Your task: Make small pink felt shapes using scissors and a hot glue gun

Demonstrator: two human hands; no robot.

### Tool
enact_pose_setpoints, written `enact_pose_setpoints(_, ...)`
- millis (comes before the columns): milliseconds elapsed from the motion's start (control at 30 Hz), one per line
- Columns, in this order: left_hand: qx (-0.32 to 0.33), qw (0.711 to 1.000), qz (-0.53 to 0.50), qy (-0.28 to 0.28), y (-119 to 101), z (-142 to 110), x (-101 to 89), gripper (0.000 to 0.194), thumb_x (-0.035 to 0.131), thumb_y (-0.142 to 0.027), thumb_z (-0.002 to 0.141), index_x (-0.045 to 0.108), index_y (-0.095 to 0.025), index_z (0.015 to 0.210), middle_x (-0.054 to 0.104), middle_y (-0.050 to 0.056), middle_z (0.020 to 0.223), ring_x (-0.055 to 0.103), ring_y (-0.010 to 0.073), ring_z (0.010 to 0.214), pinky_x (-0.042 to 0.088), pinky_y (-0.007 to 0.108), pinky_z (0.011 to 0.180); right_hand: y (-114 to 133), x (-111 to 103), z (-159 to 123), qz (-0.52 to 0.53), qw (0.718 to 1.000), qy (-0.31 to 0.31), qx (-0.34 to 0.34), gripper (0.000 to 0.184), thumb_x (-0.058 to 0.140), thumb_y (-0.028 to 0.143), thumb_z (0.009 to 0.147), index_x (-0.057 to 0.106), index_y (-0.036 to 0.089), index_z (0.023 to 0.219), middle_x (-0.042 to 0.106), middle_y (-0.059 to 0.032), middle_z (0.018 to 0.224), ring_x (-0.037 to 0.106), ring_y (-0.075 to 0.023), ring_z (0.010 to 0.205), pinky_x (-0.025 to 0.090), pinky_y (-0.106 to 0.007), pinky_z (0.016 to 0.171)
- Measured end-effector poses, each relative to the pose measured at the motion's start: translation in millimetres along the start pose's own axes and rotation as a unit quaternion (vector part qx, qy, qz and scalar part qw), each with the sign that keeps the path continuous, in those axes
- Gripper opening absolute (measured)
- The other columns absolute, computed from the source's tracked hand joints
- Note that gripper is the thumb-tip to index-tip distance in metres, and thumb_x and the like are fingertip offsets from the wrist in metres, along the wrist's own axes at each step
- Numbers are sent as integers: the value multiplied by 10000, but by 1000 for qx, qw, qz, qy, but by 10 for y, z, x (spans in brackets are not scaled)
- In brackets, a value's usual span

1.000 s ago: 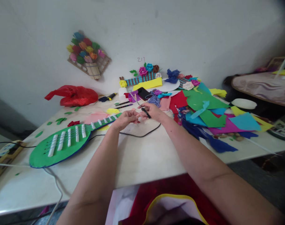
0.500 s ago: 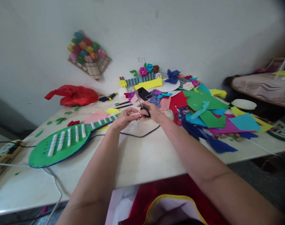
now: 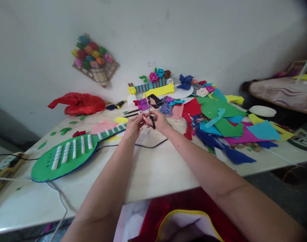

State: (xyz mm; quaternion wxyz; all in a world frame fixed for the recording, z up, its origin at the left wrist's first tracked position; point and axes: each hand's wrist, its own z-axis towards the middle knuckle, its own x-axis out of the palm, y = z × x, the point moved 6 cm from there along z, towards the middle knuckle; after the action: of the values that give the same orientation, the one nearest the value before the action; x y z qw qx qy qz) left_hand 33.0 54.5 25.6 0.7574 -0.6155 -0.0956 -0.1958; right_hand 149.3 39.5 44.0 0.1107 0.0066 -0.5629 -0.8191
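Note:
My right hand [image 3: 160, 123] is closed round the black handles of a pair of scissors [image 3: 150, 114], whose blades point up and away from me. My left hand [image 3: 133, 127] pinches a small pink piece [image 3: 144, 117] right beside the blades. Both hands hover above the white table [image 3: 153, 168], over a black cable [image 3: 148, 145]. A green craft guitar [image 3: 67, 153] with white strips lies just left of my left hand.
A heap of coloured paper sheets [image 3: 226, 121] covers the right of the table. Paper flowers [image 3: 158, 75], pens [image 3: 131, 112], a red plastic bag [image 3: 79, 102] and a white plate [image 3: 262, 111] sit toward the back. A flower craft [image 3: 95, 60] hangs on the wall. A power strip [image 3: 7, 164] lies at far left.
Both hands have lifted and shifted slightly left. The scissors have swung from lying slanted to standing nearly upright, closer to the pink piece.

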Motion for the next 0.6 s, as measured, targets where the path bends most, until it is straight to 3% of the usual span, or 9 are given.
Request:
enact_pose_setpoints(167,17,999,38,-23,-72,-7,-44,316,732,-407,610,657,-141,764,642,21,621,594,126,607,464,267,669,13,-99,-15,-30,998,-16,43,420,755,362,556,523,169,848,541,69,499,518,-80,419,430,-186,394)
enact_pose_setpoints(333,34,996,83,5,-144,-29,-20,290,695,-420,671,646,-145,748,516,-29,455,513,93,504,443,226,595,19,-171,-27,-75,994,2,83,392,757,355,594,554,160,867,545,53,476,494,-69,382,388,-163,359)
enact_pose_setpoints(600,39,994,92,32,-172,-41,7,290,704,-406,660,657,-143,772,376,-82,374,422,72,411,473,271,643,34,-170,-63,-91,986,42,132,368,775,323,593,576,143,844,548,37,474,514,-78,388,370,-158,350)
